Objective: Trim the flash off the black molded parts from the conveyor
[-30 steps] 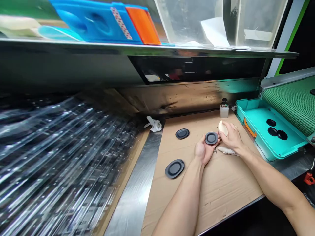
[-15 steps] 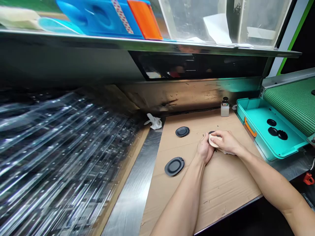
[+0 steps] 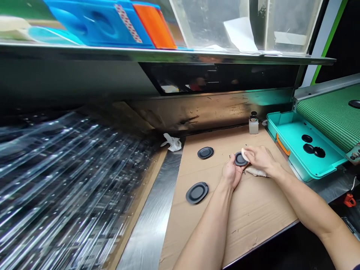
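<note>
My left hand [image 3: 230,174] is closed on the edge of a round black plastic disc [image 3: 240,159] with a raised ring, held above the cardboard sheet [image 3: 253,210]. In my right hand [image 3: 262,160] a cream-coloured round pad [image 3: 244,154] is pinched, tilted at the disc's right edge; whether they touch I cannot tell. Beneath the right hand lies a crumpled white cloth [image 3: 255,172]. To the left, two more black discs, a farther one [image 3: 205,152] and a nearer one [image 3: 197,192], rest on the cardboard, each with a smaller shape on top.
A small dispenser bottle [image 3: 253,126] stands at the back. On the right are a turquoise bin [image 3: 315,168] holding several black discs and a green conveyor belt [image 3: 329,110]. Stacked clear plastic trays [image 3: 70,187] fill the left. A metal shelf [image 3: 180,55] hangs overhead.
My right hand has lifted the pad off the disc's face and tilted it to the right edge, so the disc shows. The view has shifted slightly. A disc on the belt shows more fully.
</note>
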`<act>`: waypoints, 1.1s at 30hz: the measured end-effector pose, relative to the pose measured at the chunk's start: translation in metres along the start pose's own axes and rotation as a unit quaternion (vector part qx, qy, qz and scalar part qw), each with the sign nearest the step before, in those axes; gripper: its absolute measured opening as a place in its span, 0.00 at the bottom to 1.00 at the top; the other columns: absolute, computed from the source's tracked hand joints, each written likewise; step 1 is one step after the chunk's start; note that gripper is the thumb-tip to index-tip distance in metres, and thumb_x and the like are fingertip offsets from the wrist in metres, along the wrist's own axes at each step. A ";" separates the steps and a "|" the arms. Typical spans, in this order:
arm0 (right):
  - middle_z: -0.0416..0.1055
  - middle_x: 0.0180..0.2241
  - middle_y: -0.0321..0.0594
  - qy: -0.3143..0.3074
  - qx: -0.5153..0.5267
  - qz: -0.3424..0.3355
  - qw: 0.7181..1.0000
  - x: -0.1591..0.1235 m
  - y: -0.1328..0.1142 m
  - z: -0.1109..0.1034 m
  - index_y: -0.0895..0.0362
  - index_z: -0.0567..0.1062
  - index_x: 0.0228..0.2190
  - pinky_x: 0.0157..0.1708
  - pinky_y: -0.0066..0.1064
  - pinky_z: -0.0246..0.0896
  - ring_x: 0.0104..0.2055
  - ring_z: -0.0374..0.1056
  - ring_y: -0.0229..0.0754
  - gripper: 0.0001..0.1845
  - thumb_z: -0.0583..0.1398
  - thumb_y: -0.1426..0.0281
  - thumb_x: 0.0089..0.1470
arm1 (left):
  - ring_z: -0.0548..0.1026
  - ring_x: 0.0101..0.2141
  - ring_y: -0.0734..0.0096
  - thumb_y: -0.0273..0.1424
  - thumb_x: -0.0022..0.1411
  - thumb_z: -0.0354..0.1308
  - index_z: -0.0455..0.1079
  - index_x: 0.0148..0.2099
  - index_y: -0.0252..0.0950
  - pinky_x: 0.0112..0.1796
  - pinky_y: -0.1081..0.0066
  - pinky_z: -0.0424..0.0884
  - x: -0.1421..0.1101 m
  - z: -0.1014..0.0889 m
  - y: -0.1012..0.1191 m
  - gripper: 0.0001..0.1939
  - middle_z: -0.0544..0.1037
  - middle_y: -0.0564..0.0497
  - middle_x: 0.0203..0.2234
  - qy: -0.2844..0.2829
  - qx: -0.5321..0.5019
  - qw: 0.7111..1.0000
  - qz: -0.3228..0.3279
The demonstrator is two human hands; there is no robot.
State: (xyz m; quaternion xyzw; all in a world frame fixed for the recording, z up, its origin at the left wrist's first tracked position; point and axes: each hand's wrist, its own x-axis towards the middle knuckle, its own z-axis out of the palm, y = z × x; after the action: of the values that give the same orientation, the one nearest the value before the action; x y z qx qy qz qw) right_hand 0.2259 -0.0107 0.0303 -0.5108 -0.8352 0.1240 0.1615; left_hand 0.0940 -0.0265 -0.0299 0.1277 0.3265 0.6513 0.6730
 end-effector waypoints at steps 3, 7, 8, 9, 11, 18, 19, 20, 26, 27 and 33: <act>0.80 0.46 0.43 0.013 -0.079 0.017 0.997 0.003 -0.006 0.006 0.47 0.72 0.57 0.40 0.34 0.63 0.43 0.76 0.48 0.21 0.49 0.56 0.71 | 0.82 0.35 0.71 0.30 0.77 0.44 0.74 0.38 0.31 0.46 0.67 0.79 -0.002 0.003 0.001 0.20 0.83 0.45 0.33 0.010 -0.013 1.000 0.002; 0.79 0.44 0.46 0.007 -0.129 0.041 0.991 0.008 -0.013 0.013 0.48 0.70 0.57 0.40 0.38 0.63 0.42 0.76 0.52 0.23 0.45 0.55 0.72 | 0.82 0.35 0.70 0.31 0.78 0.42 0.75 0.39 0.29 0.47 0.65 0.79 -0.002 0.002 0.001 0.22 0.84 0.43 0.34 0.014 -0.018 1.000 0.001; 0.79 0.44 0.47 0.012 -0.132 0.058 0.989 0.008 -0.013 0.014 0.48 0.70 0.56 0.40 0.38 0.63 0.42 0.76 0.52 0.23 0.44 0.55 0.72 | 0.82 0.36 0.67 0.32 0.78 0.42 0.76 0.39 0.28 0.48 0.63 0.79 -0.002 0.002 0.000 0.23 0.84 0.42 0.35 0.013 -0.010 1.000 -0.003; 0.79 0.44 0.47 0.011 -0.133 0.060 0.989 0.007 -0.013 0.014 0.49 0.70 0.56 0.40 0.38 0.63 0.41 0.76 0.51 0.23 0.44 0.55 0.72 | 0.83 0.37 0.66 0.32 0.77 0.43 0.76 0.39 0.28 0.49 0.62 0.78 -0.001 0.001 0.000 0.22 0.84 0.41 0.35 0.011 -0.006 1.000 -0.004; 0.79 0.44 0.46 0.000 -0.129 0.031 0.991 0.004 -0.011 0.016 0.48 0.69 0.56 0.41 0.37 0.63 0.42 0.75 0.50 0.23 0.44 0.54 0.72 | 0.83 0.39 0.65 0.31 0.77 0.45 0.76 0.38 0.29 0.50 0.63 0.77 0.001 0.000 -0.001 0.20 0.84 0.41 0.35 0.009 -0.011 1.000 0.003; 0.79 0.44 0.43 0.002 -0.099 0.035 0.994 0.004 -0.011 0.017 0.47 0.70 0.54 0.40 0.36 0.62 0.42 0.75 0.50 0.21 0.46 0.54 0.71 | 0.82 0.42 0.65 0.31 0.77 0.45 0.76 0.42 0.28 0.52 0.63 0.77 0.002 -0.001 -0.001 0.19 0.84 0.41 0.37 -0.002 0.008 1.000 0.001; 0.79 0.45 0.42 -0.003 -0.090 0.027 0.996 0.005 -0.010 0.016 0.46 0.71 0.54 0.41 0.36 0.62 0.43 0.75 0.50 0.21 0.46 0.53 0.71 | 0.82 0.41 0.65 0.31 0.76 0.45 0.76 0.42 0.29 0.51 0.64 0.77 0.001 -0.001 -0.001 0.19 0.84 0.41 0.36 -0.002 0.009 1.000 0.002; 0.79 0.44 0.42 -0.007 -0.085 0.032 0.996 0.006 -0.007 0.015 0.45 0.71 0.54 0.41 0.36 0.62 0.43 0.75 0.50 0.21 0.46 0.52 0.71 | 0.82 0.41 0.65 0.31 0.77 0.45 0.76 0.41 0.29 0.50 0.64 0.78 0.000 0.000 0.000 0.19 0.84 0.42 0.36 0.000 0.012 1.000 -0.002; 0.78 0.45 0.46 0.050 -0.060 0.123 0.989 0.009 0.024 0.001 0.49 0.71 0.57 0.43 0.38 0.62 0.45 0.73 0.51 0.22 0.48 0.55 0.71 | 0.82 0.42 0.59 0.37 0.77 0.43 0.74 0.45 0.27 0.41 0.64 0.78 -0.005 0.004 0.010 0.22 0.82 0.34 0.42 -0.017 0.020 0.999 -0.023; 0.78 0.47 0.48 0.067 -0.059 0.116 0.989 0.007 0.027 -0.002 0.51 0.72 0.56 0.44 0.38 0.61 0.47 0.72 0.52 0.22 0.49 0.56 0.71 | 0.82 0.42 0.59 0.37 0.77 0.43 0.73 0.46 0.29 0.39 0.65 0.78 -0.005 0.004 0.012 0.21 0.82 0.35 0.43 -0.019 0.011 1.000 -0.022; 0.76 0.42 0.45 0.071 -0.047 0.001 0.996 -0.013 0.017 -0.019 0.54 0.78 0.40 0.45 0.35 0.60 0.46 0.70 0.48 0.18 0.58 0.53 0.65 | 0.79 0.35 0.62 0.42 0.76 0.40 0.69 0.49 0.39 0.31 0.69 0.71 -0.001 -0.003 0.024 0.19 0.80 0.41 0.41 -0.013 -0.051 0.999 -0.013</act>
State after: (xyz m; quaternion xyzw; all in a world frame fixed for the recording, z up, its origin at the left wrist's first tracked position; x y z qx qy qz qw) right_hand 0.2525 -0.0137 0.0395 -0.5264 -0.8260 0.0482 0.1956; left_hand 0.0735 -0.0256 -0.0177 0.0980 0.2858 0.6566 0.6910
